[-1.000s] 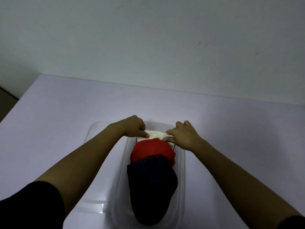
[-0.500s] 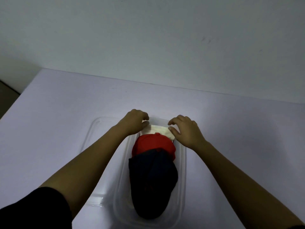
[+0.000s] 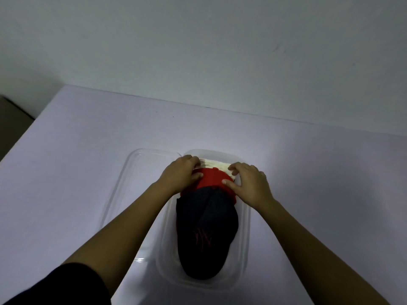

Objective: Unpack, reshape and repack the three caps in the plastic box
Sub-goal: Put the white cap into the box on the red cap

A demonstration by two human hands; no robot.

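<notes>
A clear plastic box (image 3: 246, 219) stands on the table with three caps nested in a row. The dark navy cap (image 3: 204, 230) with red stitching lies nearest me. Behind it sits the red cap (image 3: 211, 180), and only a strip of the white cap (image 3: 217, 166) shows at the far end. My left hand (image 3: 180, 175) grips the red cap's left side, fingers curled over its far edge. My right hand (image 3: 248, 183) grips its right side, thumb on the red crown and fingers curled over the back.
The box's clear lid (image 3: 132, 183) lies flat on the table just left of the box, partly under my left forearm. The white table (image 3: 66, 172) runs to a far edge against a plain wall, with a drop-off at the far left.
Both hands have come back from the white cap's far edge onto the red cap and now hold its sides. The caps have stayed in the box.
</notes>
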